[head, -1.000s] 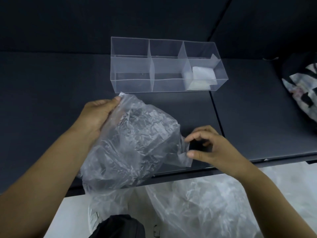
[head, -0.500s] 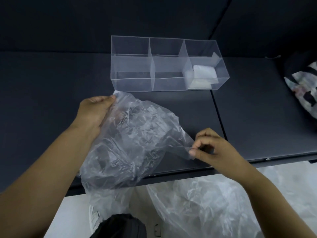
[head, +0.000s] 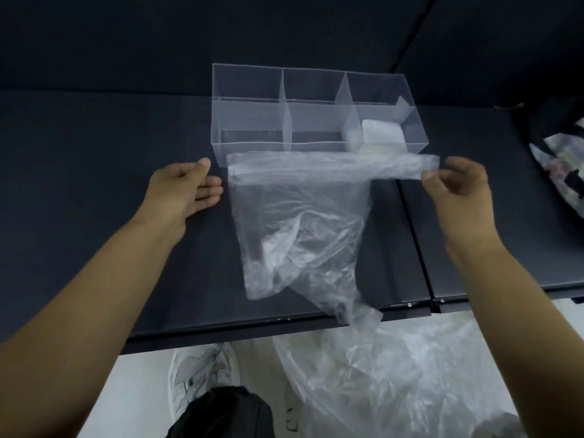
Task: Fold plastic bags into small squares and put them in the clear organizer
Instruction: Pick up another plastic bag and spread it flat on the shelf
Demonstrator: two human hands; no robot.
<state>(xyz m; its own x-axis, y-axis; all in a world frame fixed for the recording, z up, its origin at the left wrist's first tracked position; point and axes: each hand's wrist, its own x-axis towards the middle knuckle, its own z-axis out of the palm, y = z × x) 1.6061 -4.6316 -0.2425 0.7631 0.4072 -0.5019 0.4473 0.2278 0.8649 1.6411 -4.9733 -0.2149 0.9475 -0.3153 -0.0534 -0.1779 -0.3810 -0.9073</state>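
The bag (head: 300, 216) lies spread on the dark table (head: 94, 184), its top edge drawn into a straight band just in front of the organizer (head: 249, 121) and its crumpled lower end trailing over the table's near edge. The right hand (head: 458, 188) is at the bag's top right corner; that hand is blurred, but thumb and fingers look closed in a pinch on the film. The left hand (head: 183, 192) lies flat with fingers straight, holding nothing, just beside the bag's left edge. One folded bag (head: 382, 135) already sits in the organizer's right-end compartment, and the other compartments look bare. The bag in hand has not begun to be folded, only laid out. It is thin, clear film, so it should weigh almost nothing, go limp wherever it is not held, and spring back out of a crease unless pressed. It is likely slippery against itself and apt to trap air, so each fold will want a flat palm smoothing it toward the open end. The best hold is at the corners and along the taut top edge, pinched lightly; a grab at the rumpled middle would only bunch it. The left hand is well placed to take the top left corner or pin that side down while the right brings its corner across. The overhanging tail needs pulling up onto the table first.
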